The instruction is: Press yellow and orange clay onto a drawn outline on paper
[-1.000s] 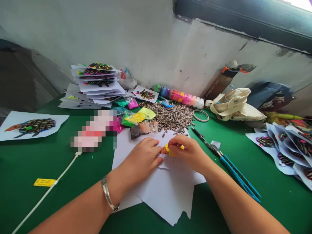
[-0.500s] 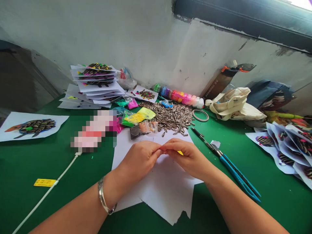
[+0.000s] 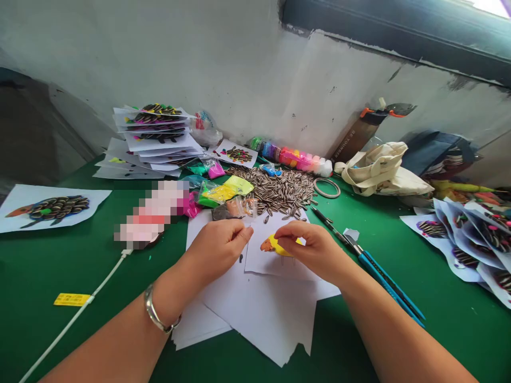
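My left hand (image 3: 217, 247) is closed in a pinch above the white paper sheets (image 3: 271, 314). What its fingertips hold, if anything, is hidden. A small black bit (image 3: 240, 259) shows just below it. My right hand (image 3: 313, 247) has its thumb and forefinger curled together over a white card (image 3: 259, 266); anything between them is too small to make out. On that card is a flat yellow shape (image 3: 295, 246) with an orange-brown head (image 3: 267, 244) and thin drawn legs, partly covered by my right hand.
Behind my hands lie a heap of sunflower seeds (image 3: 285, 189) and bags of coloured clay (image 3: 223, 190). A pen (image 3: 321, 218), blue-handled tool (image 3: 387, 282) and tape ring (image 3: 327, 188) are to the right. Seed-picture cards (image 3: 155, 141) are stacked at back left; a white cable (image 3: 66, 330) crosses the left.
My hands, which met at the fingertips, have moved apart, the left one to the left. The card with the yellow shape now shows between them.
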`<control>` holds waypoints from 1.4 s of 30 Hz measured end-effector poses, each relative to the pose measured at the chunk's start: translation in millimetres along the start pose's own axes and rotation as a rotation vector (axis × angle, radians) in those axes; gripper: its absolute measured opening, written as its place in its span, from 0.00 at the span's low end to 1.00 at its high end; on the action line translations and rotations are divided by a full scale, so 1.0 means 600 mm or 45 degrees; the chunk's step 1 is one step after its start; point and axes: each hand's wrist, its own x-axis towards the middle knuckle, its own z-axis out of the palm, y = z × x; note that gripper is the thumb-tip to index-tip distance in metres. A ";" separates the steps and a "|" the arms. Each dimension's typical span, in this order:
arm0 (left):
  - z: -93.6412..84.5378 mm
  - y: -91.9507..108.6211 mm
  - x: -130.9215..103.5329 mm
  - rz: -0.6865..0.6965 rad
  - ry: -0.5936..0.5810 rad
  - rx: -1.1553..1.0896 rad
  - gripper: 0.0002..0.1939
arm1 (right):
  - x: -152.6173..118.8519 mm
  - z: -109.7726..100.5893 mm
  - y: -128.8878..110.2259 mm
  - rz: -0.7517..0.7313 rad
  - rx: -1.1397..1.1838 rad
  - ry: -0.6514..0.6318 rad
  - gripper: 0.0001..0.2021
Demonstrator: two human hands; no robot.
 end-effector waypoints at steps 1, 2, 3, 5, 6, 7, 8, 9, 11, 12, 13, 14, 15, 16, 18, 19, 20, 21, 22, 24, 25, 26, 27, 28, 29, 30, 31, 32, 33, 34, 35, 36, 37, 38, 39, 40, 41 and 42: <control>0.000 -0.001 0.000 -0.005 -0.016 0.018 0.22 | 0.000 0.000 0.004 0.004 -0.075 0.014 0.06; 0.001 -0.002 0.000 -0.005 -0.026 0.040 0.23 | 0.001 0.000 0.007 0.009 -0.161 0.026 0.06; 0.002 -0.003 0.000 0.002 -0.027 0.070 0.23 | 0.002 0.000 0.011 0.014 -0.240 0.025 0.06; 0.003 -0.005 0.000 0.030 -0.021 0.138 0.22 | 0.005 0.002 0.017 0.023 -0.369 -0.002 0.07; 0.004 -0.005 -0.001 0.049 -0.024 0.169 0.22 | 0.008 0.005 0.021 0.026 -0.431 -0.013 0.07; 0.004 -0.005 -0.002 0.066 -0.032 0.196 0.21 | 0.010 0.008 0.024 0.022 -0.499 -0.017 0.07; 0.005 -0.005 -0.002 0.079 -0.044 0.216 0.21 | 0.012 0.013 0.027 0.014 -0.572 -0.012 0.08; 0.006 -0.005 -0.003 0.087 -0.055 0.230 0.21 | 0.015 0.017 0.029 0.001 -0.641 -0.006 0.09; 0.008 -0.004 -0.005 0.093 -0.068 0.250 0.21 | 0.018 0.026 0.034 -0.023 -0.719 -0.009 0.11; 0.009 -0.004 -0.005 0.097 -0.069 0.258 0.21 | 0.020 0.029 0.035 -0.029 -0.732 -0.016 0.12; 0.010 -0.004 -0.006 0.102 -0.066 0.266 0.20 | 0.021 0.030 0.035 -0.031 -0.735 -0.020 0.12; 0.011 -0.004 -0.006 0.111 -0.062 0.273 0.20 | 0.022 0.030 0.035 -0.029 -0.731 -0.023 0.11; 0.012 -0.004 -0.007 0.121 -0.060 0.280 0.20 | 0.022 0.028 0.034 -0.023 -0.716 -0.032 0.11; 0.013 -0.004 -0.007 0.130 -0.058 0.289 0.20 | 0.022 0.026 0.032 -0.008 -0.684 -0.048 0.11; 0.015 -0.004 -0.007 0.138 -0.060 0.309 0.20 | 0.022 0.019 0.029 0.049 -0.577 -0.103 0.11; 0.015 -0.004 -0.007 0.141 -0.062 0.317 0.19 | 0.022 0.017 0.028 0.083 -0.526 -0.125 0.12; 0.016 -0.004 -0.007 0.145 -0.066 0.322 0.19 | 0.022 0.016 0.028 0.111 -0.500 -0.135 0.13; 0.016 -0.003 -0.007 0.148 -0.068 0.325 0.19 | 0.023 0.017 0.028 0.125 -0.507 -0.129 0.14; 0.017 -0.003 -0.007 0.151 -0.069 0.327 0.19 | 0.023 0.020 0.029 0.118 -0.545 -0.106 0.14; 0.017 -0.002 -0.007 0.151 -0.069 0.336 0.19 | 0.024 0.027 0.031 0.067 -0.661 -0.040 0.13; 0.018 -0.002 -0.007 0.149 -0.070 0.343 0.19 | 0.025 0.030 0.032 0.041 -0.708 -0.016 0.13; 0.018 -0.002 -0.007 0.146 -0.069 0.349 0.19 | 0.025 0.032 0.032 0.026 -0.734 -0.003 0.13; 0.018 -0.002 -0.006 0.146 -0.069 0.353 0.19 | 0.026 0.032 0.033 0.024 -0.738 0.002 0.13; 0.018 -0.002 -0.006 0.148 -0.069 0.354 0.19 | 0.025 0.030 0.033 0.038 -0.715 -0.006 0.12; 0.018 -0.002 -0.006 0.151 -0.071 0.352 0.19 | 0.025 0.027 0.033 0.065 -0.659 -0.031 0.12; 0.018 -0.002 -0.007 0.153 -0.072 0.347 0.19 | 0.024 0.024 0.032 0.101 -0.577 -0.065 0.12; 0.019 -0.002 -0.007 0.154 -0.075 0.341 0.19 | 0.024 0.020 0.032 0.139 -0.488 -0.099 0.13; 0.019 -0.003 -0.007 0.154 -0.079 0.336 0.19 | 0.023 0.018 0.032 0.170 -0.419 -0.123 0.13; 0.019 -0.003 -0.007 0.153 -0.083 0.333 0.19 | 0.023 0.017 0.032 0.184 -0.396 -0.129 0.13; 0.019 -0.003 -0.007 0.150 -0.086 0.333 0.19 | 0.023 0.017 0.032 0.176 -0.424 -0.112 0.13; 0.020 -0.003 -0.007 0.147 -0.086 0.335 0.19 | 0.023 0.019 0.033 0.149 -0.490 -0.080 0.12; 0.020 -0.003 -0.007 0.146 -0.085 0.338 0.19 | 0.024 0.022 0.033 0.113 -0.566 -0.050 0.11; 0.020 -0.002 -0.007 0.144 -0.084 0.341 0.19 | 0.024 0.024 0.033 0.079 -0.630 -0.031 0.12; 0.020 -0.002 -0.006 0.142 -0.084 0.341 0.19 | 0.025 0.025 0.033 0.058 -0.666 -0.024 0.12; 0.020 -0.002 -0.006 0.140 -0.086 0.339 0.19 | 0.025 0.025 0.033 0.054 -0.670 -0.029 0.12; 0.020 -0.001 -0.006 0.137 -0.090 0.333 0.19 | 0.025 0.024 0.033 0.066 -0.641 -0.046 0.12; 0.019 -0.001 -0.006 0.136 -0.094 0.326 0.19 | 0.025 0.021 0.033 0.087 -0.586 -0.070 0.12; 0.019 -0.001 -0.006 0.135 -0.099 0.320 0.19 | 0.024 0.019 0.033 0.111 -0.519 -0.100 0.12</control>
